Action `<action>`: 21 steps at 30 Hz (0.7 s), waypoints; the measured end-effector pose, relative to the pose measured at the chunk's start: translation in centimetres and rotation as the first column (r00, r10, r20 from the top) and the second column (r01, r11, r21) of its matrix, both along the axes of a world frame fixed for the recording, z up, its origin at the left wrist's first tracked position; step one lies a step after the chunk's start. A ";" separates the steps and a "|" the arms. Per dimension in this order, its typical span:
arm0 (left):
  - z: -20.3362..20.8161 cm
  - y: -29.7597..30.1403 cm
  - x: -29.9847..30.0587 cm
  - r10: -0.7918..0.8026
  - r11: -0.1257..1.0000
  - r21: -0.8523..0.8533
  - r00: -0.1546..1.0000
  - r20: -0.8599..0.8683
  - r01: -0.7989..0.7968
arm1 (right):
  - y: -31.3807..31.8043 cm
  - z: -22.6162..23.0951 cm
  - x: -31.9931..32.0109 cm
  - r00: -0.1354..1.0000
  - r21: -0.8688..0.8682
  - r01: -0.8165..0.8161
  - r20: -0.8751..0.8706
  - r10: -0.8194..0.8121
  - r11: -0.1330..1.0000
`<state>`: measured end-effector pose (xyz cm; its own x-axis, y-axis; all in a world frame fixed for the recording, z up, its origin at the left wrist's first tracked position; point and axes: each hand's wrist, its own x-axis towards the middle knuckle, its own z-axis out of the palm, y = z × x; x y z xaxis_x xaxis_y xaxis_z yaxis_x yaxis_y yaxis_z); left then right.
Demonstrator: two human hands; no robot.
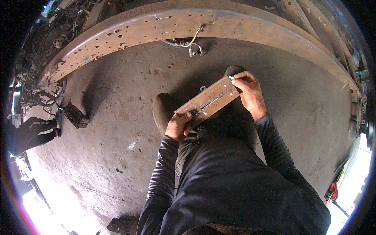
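Note:
A rust-brown angled steel piece [221, 102] lies slantwise over my knees, its right end farther from me. White marks and a dark line with a bright streak run along its face. My left hand [178, 127] grips the near left end, thumb on top and fingers partly hidden beneath. At the far right end, my right hand [250, 96] pinches a small white stick [231, 78] that looks like chalk, close to the metal's corner. A small ring-shaped metal bit [202, 88] shows just beyond the steel's far edge.
A long rusty frame rail [152, 24] full of holes crosses ahead, with a loose hose end [193, 51] hanging below it. Wiring [43, 98] and a black boxy part [75, 116] are at left, near another person's legs [37, 135]. Stained concrete floor [113, 117] surrounds me.

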<state>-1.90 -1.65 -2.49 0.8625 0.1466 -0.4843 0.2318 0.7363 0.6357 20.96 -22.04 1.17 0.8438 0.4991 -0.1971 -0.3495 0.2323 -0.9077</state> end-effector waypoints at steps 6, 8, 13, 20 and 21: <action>0.3 0.0 0.1 -0.014 1.000 0.008 1.000 -0.026 0.015 | 0.1 0.6 -0.2 1.000 -0.015 0.012 0.023 -0.012 1.000; 0.4 -0.1 0.2 0.006 1.000 0.000 1.000 -0.017 -0.006 | 0.1 0.6 -0.1 1.000 -0.018 0.010 0.007 -0.010 1.000; 0.4 -0.1 0.0 0.024 1.000 -0.020 1.000 -0.015 -0.024 | 0.1 0.2 0.0 1.000 -0.010 -0.001 0.019 0.001 1.000; -0.3 0.1 -0.2 0.021 0.999 -0.043 1.000 -0.022 -0.022 | 0.0 0.5 0.0 0.999 0.045 0.004 -0.037 -0.002 0.999; -0.3 0.0 0.0 0.019 0.999 -0.047 1.000 -0.018 -0.020 | 0.0 0.8 0.0 0.999 0.036 0.012 -0.051 -0.010 0.999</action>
